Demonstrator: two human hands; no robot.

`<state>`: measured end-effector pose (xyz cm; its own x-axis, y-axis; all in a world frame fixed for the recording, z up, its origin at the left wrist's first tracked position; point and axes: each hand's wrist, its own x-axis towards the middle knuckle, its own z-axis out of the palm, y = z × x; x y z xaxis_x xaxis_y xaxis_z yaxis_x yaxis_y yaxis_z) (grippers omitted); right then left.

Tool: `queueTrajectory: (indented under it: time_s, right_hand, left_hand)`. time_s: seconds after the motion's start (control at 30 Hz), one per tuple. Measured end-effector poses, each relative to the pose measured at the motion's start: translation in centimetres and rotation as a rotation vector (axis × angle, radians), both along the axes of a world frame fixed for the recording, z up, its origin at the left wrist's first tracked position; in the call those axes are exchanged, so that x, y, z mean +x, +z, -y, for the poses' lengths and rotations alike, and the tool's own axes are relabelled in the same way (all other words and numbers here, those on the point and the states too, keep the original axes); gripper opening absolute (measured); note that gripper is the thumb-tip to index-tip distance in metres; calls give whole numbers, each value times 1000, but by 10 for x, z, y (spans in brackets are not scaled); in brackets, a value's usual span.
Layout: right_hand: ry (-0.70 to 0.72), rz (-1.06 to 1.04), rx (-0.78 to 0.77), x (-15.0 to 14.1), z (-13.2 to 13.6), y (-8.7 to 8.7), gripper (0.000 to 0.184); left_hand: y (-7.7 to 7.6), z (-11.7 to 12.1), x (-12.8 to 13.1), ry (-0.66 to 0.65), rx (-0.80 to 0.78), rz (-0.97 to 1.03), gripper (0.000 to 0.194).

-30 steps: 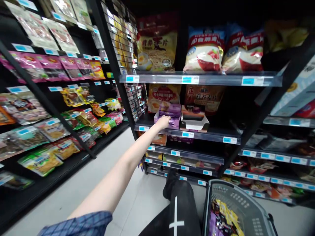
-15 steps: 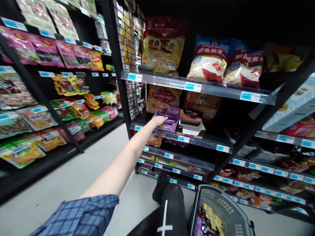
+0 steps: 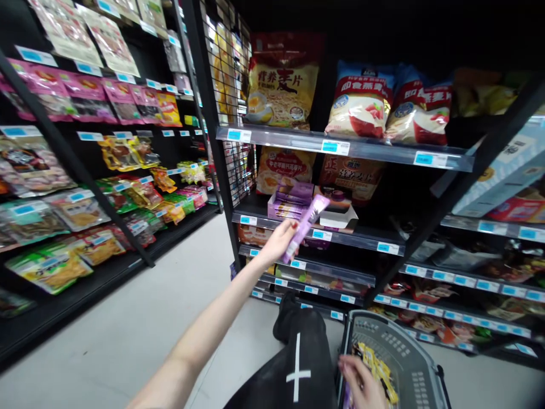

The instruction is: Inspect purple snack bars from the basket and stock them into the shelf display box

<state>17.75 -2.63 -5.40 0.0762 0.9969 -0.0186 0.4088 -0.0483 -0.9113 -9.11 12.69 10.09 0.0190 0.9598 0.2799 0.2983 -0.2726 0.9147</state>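
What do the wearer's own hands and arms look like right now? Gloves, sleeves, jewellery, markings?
Bare, ungloved left hand on a slim bare left forearm; no watch, bracelet or clear marking on it. Small dark-reddish patch at one fingertip, maybe nail colour; too blurred to tell. Right hand is ungloved too, no ring discernible; its forearm is out of frame. No sleeve clearly shows.

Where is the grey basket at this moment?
In the head view, the grey basket is at lower right, beside the black-trousered leg, with the right hand at its left side.
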Motion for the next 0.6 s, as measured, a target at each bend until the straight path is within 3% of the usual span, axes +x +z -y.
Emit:
queueTrajectory:
  time_s: [0.13,0.2,0.27,0.37,0.5,0.6]
  right_hand:
    - [140,-303,191,-21,-26,72,38]
    - [170,-546,333,-31,-29,109,41]
    - [194,-707,420,-41,-24,133,45]
    - [128,-738,386,-55,-5,136,32]
    - [-91,-855,333,-69,18,110,22]
    - [-182,-905,326,-76,24,95,27]
  left_hand:
    - [-3,88,19,-241,-80,131,34]
    - [-1,118,21,-248,-44,64,28]
    - [0,139,19,-238,-12,-48,23]
    - [-5,159,11,-248,-37,-78,25]
    - [-19,172,-5,-309,-221,161,39]
    - [-34,174,-11,-190,-230,395,40]
